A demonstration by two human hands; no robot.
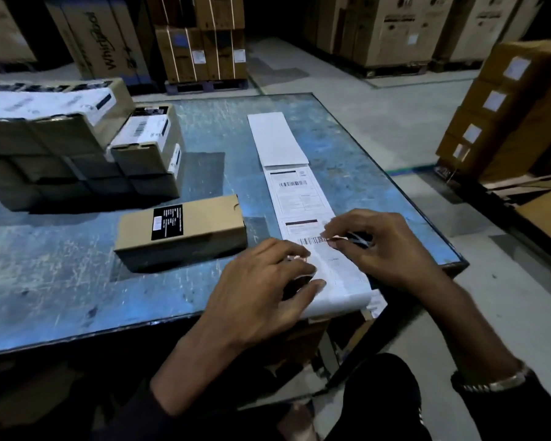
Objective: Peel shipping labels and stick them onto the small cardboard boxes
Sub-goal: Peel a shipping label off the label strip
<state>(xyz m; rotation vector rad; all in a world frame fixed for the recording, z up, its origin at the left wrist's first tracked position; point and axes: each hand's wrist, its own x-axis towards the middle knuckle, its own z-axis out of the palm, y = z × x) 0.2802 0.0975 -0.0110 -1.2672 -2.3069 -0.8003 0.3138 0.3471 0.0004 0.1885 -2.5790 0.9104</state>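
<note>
On the scuffed blue desk [77,281], the label strip [303,198] runs from lower centre toward upper centre; right hand [385,246] pinches its nearest label's edge — left hand [261,288] presses flat — small box [182,230] lies just left.

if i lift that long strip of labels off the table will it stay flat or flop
The label strip looks like thin paper with fold creases, so it would likely sag and bend there. Its near end already droops over the table edge. Probably very light, easily sliding.

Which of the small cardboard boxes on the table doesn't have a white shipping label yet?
The lone brown cardboard box lying apart nearest the hands: it shows only a black sticker, while the stacked boxes behind carry white labels.
</note>
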